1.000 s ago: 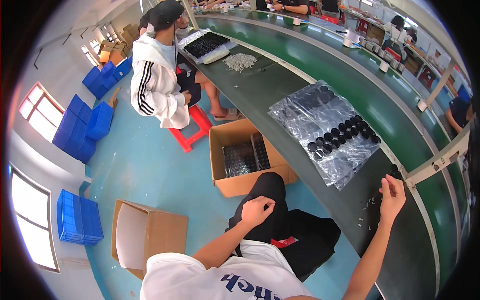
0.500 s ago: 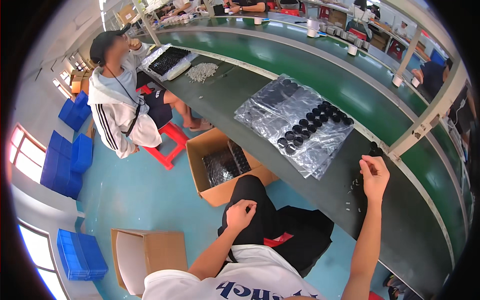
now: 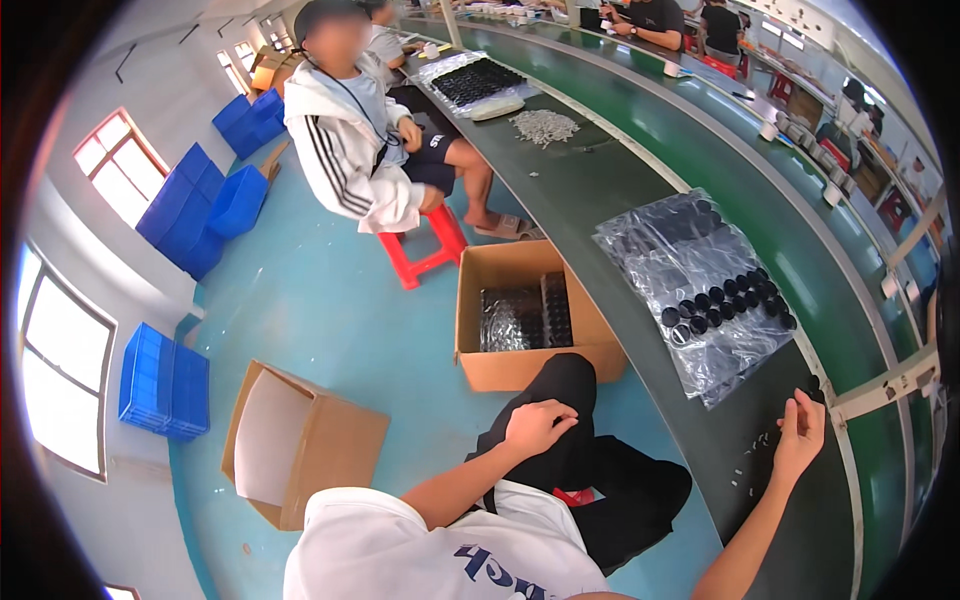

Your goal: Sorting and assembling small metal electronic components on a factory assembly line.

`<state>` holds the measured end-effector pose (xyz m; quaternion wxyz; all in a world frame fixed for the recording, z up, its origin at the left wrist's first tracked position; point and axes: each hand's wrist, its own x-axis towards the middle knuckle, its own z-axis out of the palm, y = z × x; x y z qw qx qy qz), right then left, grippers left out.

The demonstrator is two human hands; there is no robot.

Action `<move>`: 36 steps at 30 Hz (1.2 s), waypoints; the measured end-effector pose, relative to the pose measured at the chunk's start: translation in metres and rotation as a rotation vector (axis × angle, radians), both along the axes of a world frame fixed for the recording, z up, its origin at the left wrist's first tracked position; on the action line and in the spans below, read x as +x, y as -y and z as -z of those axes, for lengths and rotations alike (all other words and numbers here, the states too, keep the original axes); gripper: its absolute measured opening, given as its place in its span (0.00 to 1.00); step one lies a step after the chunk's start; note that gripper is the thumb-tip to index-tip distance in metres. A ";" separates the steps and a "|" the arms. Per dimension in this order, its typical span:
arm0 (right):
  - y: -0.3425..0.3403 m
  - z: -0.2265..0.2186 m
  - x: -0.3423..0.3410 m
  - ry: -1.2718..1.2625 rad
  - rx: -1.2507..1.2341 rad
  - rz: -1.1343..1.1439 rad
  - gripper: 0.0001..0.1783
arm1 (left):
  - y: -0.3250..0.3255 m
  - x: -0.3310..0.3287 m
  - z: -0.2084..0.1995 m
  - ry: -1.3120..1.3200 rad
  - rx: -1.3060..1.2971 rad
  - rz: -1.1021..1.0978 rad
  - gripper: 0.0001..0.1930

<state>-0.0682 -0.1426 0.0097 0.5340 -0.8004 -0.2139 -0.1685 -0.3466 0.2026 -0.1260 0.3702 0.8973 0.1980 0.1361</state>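
My left hand (image 3: pixel 541 427) lies on my black-trousered knee, fingers loosely bent and nothing in them. Over the dark table at the right, my right hand (image 3: pixel 800 437) is raised with half-curled fingers and no object visible in it. Just beyond its fingertips are a few small black round pieces (image 3: pixel 815 383), partly hidden; whether the fingers touch them I cannot tell. Small pale bits (image 3: pixel 745 465) lie on the table beside this hand. Farther off, several black round caps (image 3: pixel 715 300) stand in rows on a clear plastic bag (image 3: pixel 720 355).
An open carton (image 3: pixel 540 372) holding plastic-wrapped black parts stands before my knees; another carton (image 3: pixel 345 455) is at left. A seated person (image 3: pixel 350 150) is on a red stool (image 3: pixel 425 255). A metal post (image 3: pixel 885 385) rises beside my right hand. Pale pieces (image 3: pixel 545 127) are heaped farther along the table.
The whole view has swung left, so the table and bag appear farther right. The seated person's raised hand has come down from the face. My hands keep about the same places.
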 end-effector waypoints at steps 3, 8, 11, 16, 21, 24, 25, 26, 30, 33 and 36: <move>-0.001 -0.001 0.000 0.008 -0.007 0.012 0.10 | -0.004 0.001 0.002 -0.006 0.011 -0.016 0.09; 0.006 0.001 0.005 -0.058 0.006 0.058 0.11 | -0.004 0.001 0.002 0.001 -0.019 -0.005 0.09; 0.003 0.002 0.004 -0.028 0.019 0.068 0.12 | -0.003 0.003 -0.001 0.005 -0.014 0.005 0.09; 0.008 0.003 0.005 -0.060 0.023 0.080 0.12 | -0.006 0.002 0.005 0.008 0.021 -0.023 0.08; 0.006 -0.001 0.001 -0.031 0.036 0.051 0.14 | 0.000 0.005 -0.005 -0.003 0.010 -0.006 0.07; 0.008 -0.002 0.001 -0.028 0.015 0.067 0.15 | -0.006 0.005 0.001 0.009 0.027 -0.026 0.07; 0.011 0.000 0.003 -0.027 -0.001 0.075 0.15 | -0.005 0.005 0.002 0.007 0.025 -0.024 0.07; 0.013 0.002 0.003 -0.026 -0.017 0.084 0.15 | -0.003 0.004 0.002 0.007 -0.010 -0.026 0.07; 0.015 0.003 0.004 -0.028 -0.030 0.102 0.14 | 0.003 0.007 0.001 0.026 -0.046 -0.010 0.06; 0.016 0.003 0.007 -0.017 -0.001 0.088 0.14 | -0.004 0.011 0.002 0.012 -0.033 -0.040 0.06; 0.023 0.007 0.008 -0.039 -0.052 0.118 0.13 | -0.004 0.008 0.009 0.041 -0.069 -0.035 0.05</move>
